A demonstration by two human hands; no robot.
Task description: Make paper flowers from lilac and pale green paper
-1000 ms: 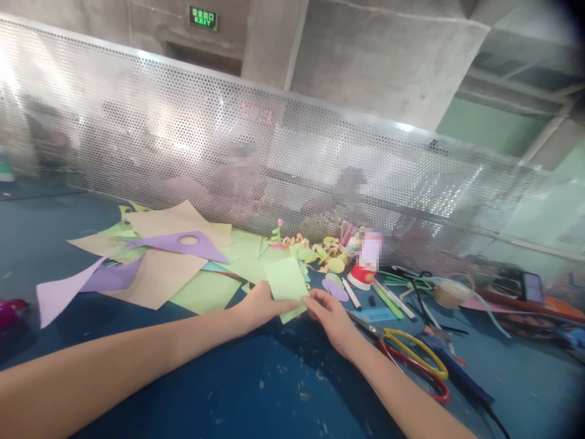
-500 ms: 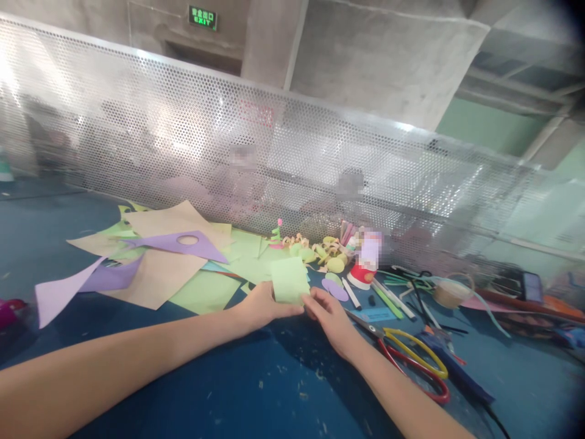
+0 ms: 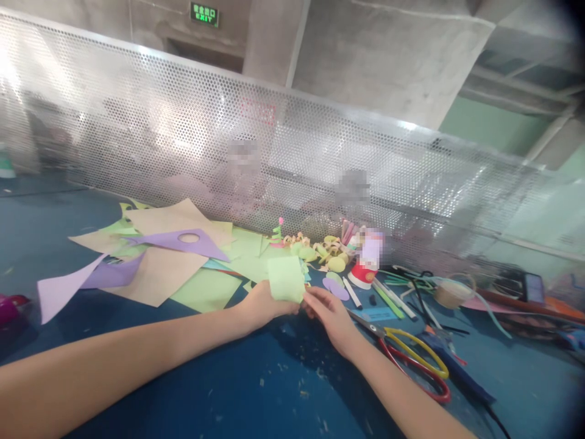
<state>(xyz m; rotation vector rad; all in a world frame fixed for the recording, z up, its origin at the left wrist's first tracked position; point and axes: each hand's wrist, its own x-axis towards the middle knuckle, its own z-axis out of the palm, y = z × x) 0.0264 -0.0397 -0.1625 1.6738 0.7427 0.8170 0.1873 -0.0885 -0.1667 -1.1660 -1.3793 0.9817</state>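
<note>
A perforated metal screen spans the far side, tilted down toward the right. Below it lies a dark blue table, flecked with pale specks. On its left part, sheets overlap in a loose pile: brown paper, more pale green, and a purple sheet with a round hole cut in it. At the right lie large scissors, one handle loop yellow and one red, blades toward the hands.

The left hand grasps the lower left of a small green paper, thumb along its bottom edge. The right hand pinches its lower right corner between thumb and fingers. The paper is held up off the table, between the two hands, in front of the pile. Its broad face turns toward the wearer, the top edge nearly level and the lower corner dipping to the right. It looks pale, plain and matt, slightly bowed, with a curved bottom edge. The visible part is nearly square, so I cannot tell its long axis.

Beyond the right hand stands a red and white cup, partly blurred. Near it lie a green marker, a white marker and, smallest, a purple disc.
</note>
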